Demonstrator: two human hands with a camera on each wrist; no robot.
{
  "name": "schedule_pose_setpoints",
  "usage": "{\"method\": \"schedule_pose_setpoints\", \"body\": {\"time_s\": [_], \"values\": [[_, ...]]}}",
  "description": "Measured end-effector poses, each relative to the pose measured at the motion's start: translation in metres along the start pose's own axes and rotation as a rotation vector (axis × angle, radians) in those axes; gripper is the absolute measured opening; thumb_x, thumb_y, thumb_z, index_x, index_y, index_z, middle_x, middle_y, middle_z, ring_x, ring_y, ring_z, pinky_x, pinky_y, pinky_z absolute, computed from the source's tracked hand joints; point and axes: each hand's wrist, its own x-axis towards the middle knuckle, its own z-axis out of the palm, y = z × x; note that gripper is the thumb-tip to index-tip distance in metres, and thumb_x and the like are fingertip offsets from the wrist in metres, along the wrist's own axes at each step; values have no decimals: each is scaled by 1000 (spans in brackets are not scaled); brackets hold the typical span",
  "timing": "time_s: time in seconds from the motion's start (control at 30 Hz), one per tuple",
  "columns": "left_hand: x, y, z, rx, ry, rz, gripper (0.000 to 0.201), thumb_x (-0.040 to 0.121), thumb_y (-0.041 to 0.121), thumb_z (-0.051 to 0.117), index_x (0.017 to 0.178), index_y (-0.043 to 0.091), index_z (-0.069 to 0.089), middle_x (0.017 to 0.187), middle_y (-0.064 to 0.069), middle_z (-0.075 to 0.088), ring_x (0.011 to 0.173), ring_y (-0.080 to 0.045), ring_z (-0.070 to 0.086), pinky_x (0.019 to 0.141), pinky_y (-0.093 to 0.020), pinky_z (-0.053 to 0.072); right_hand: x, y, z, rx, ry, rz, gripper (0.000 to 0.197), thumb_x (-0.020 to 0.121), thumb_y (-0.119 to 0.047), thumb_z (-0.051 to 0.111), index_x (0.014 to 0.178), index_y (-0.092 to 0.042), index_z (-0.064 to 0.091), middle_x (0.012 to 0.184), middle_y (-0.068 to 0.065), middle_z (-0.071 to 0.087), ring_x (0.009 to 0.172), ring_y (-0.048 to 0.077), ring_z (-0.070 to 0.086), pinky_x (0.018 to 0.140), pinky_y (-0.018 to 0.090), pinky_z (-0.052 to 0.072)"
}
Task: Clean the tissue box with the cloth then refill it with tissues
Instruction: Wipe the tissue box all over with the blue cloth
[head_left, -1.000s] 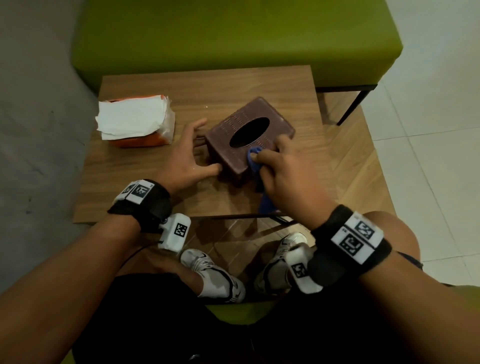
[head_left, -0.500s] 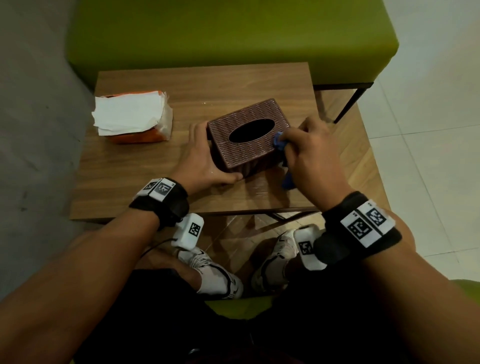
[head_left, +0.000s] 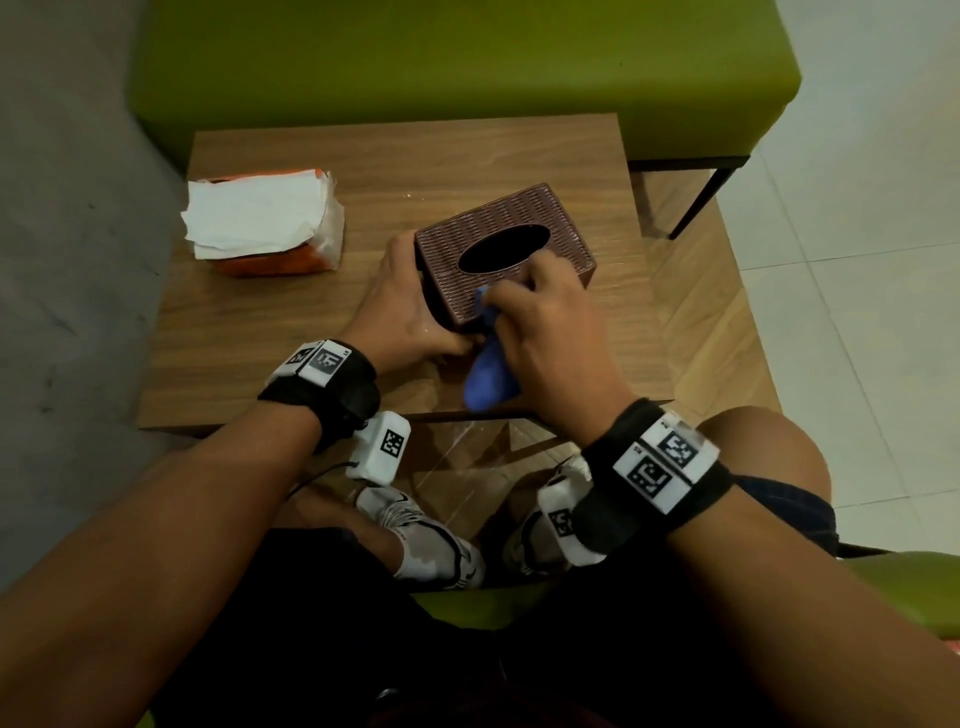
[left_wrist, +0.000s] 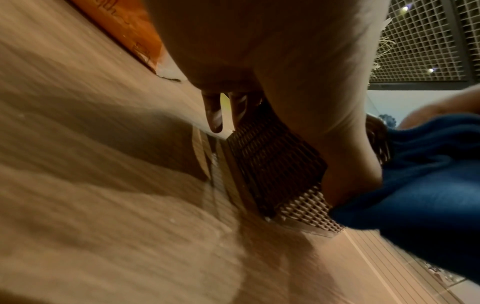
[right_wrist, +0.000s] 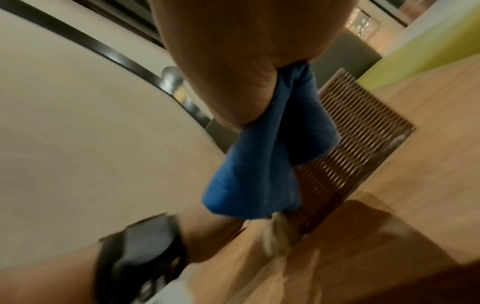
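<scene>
A brown woven tissue box (head_left: 519, 218) with an oval top slot stands on the wooden table (head_left: 415, 156). My left hand (head_left: 410, 312) holds its near left corner, fingers along the left end and thumb on the near side. In the left wrist view the fingers (left_wrist: 215, 115) lie beside the box (left_wrist: 272, 160). My right hand (head_left: 550, 317) grips a bunched blue cloth (head_left: 488, 374) and presses it against the box's near side. The right wrist view shows the cloth (right_wrist: 259, 164) hanging from my fist over the box (right_wrist: 363, 133). An orange tissue pack (head_left: 265, 223) with loose white tissues lies at the left.
A green bench (head_left: 467, 62) runs along the table's far edge, its black leg (head_left: 701, 197) at the right. The table's near edge (head_left: 322, 421) is just under my wrists, with my knees and shoes below it. Grey floor lies left, pale tiles right.
My right hand has carried the cloth from the box's right end round to its near side. The box has turned slightly. My left hand has stayed on the box's left corner.
</scene>
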Motion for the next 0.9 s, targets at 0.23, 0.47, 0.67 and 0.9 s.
{"method": "schedule_pose_setpoints", "body": {"time_s": [0.23, 0.47, 0.67, 0.9], "values": [[-1, -1, 2, -3, 15, 21, 126, 49, 53, 94, 148, 11, 30, 144, -4, 46, 133, -19, 50, 112, -43, 49, -1, -3, -2, 51, 109, 66, 21, 99, -22, 53, 102, -14, 72, 105, 9, 52, 93, 17, 42, 72, 31, 38], [0, -4, 1, 10, -2, 23, 131, 49, 58, 97, 151, 14, 28, 149, -2, 45, 138, -16, 47, 115, -36, 43, 1, 41, -25, 5, 135, 115, 26, 100, -26, 51, 106, -15, 73, 104, 11, 52, 92, 17, 40, 72, 30, 32], [2, 2, 2, -38, 4, 14, 116, 59, 53, 88, 150, 10, 30, 142, -7, 48, 130, -22, 53, 110, -46, 50, -5, -16, -2, 59, 6, -56, 31, 98, -26, 47, 102, -10, 73, 100, 9, 49, 92, 24, 46, 69, 34, 39], [2, 0, 0, -85, 2, 32, 105, 65, 49, 83, 150, 13, 32, 141, -7, 53, 127, -23, 58, 105, -52, 53, 45, -31, 7, -4, -102, -117, 23, 98, -18, 60, 107, -12, 80, 96, 2, 37, 96, 28, 48, 71, 32, 28]]}}
